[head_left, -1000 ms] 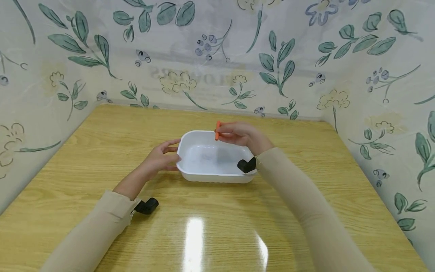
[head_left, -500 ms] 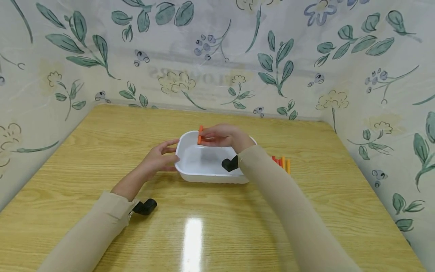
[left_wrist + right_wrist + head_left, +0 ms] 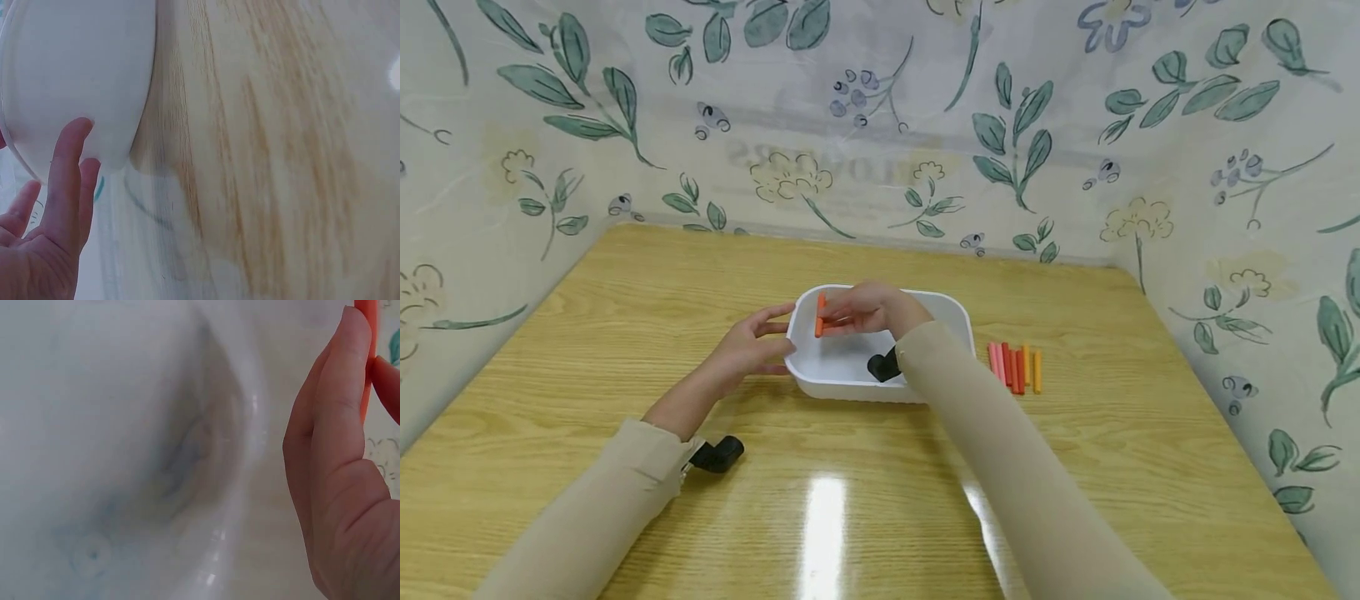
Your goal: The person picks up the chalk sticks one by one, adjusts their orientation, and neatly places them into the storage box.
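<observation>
A white plastic basin (image 3: pixel 955 312) with rounded corners stands on the table. My left hand (image 3: pixel 747 346) rests against its left end, thumb at the rim; in the left wrist view its fairly straight fingers (image 3: pixel 67 156) touch the outer wall. Over the basin's left part, my right hand (image 3: pixel 865 308) pinches a short, thin orange stick (image 3: pixel 820 317) between fingertips and thumb, held roughly upright. The stick (image 3: pixel 367 394) is partly cut off in the right wrist view, with the inside of the basin (image 3: pixel 94 425) blurred beside the hand. The right hand and forearm hide part of the basin.
Right of the basin, several similar pink, red (image 3: pixel 1018 371), orange and yellow (image 3: pixel 1037 371) sticks lie side by side on the wooden table (image 3: pixel 700 533). A floral sheet (image 3: pixel 865 117) walls the back and sides. Black mounts (image 3: pixel 717 454) sit at both wrists.
My right hand has carried the orange stick left and slightly down over the basin, uncovering the row of sticks on the right. The left hand stays at the basin's end.
</observation>
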A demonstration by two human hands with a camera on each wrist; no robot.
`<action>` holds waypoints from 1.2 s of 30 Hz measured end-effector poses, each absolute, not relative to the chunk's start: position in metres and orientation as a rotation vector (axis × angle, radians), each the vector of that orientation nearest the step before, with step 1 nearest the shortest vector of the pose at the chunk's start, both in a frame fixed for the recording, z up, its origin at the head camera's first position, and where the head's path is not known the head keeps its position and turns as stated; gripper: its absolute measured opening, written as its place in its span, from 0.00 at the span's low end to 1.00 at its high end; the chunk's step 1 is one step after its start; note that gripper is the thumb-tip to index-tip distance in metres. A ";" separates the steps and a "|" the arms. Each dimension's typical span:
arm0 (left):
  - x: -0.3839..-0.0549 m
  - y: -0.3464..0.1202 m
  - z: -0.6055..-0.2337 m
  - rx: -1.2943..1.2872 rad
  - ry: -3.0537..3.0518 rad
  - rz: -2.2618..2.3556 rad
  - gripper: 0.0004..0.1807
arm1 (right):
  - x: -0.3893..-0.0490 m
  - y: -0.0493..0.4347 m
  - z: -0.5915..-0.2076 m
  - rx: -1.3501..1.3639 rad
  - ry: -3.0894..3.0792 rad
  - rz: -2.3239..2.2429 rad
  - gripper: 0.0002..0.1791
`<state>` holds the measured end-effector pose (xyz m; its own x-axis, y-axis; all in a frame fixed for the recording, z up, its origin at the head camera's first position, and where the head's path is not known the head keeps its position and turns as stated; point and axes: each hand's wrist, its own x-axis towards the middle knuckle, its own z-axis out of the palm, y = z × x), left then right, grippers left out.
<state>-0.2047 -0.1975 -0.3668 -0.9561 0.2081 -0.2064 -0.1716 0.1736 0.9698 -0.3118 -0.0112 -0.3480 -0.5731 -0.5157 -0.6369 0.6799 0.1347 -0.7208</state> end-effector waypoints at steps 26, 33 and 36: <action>-0.204 -0.198 -0.368 0.056 2.151 1.870 0.38 | -0.310 -0.023 -0.359 0.153 1.670 -1.396 0.02; -0.206 -0.197 -0.369 0.049 2.169 1.855 0.38 | -0.313 -0.016 -0.346 0.121 1.682 -1.430 0.03; -0.205 -0.196 -0.369 0.044 2.183 1.844 0.38 | -0.313 -0.013 -0.340 0.083 1.670 -1.454 0.04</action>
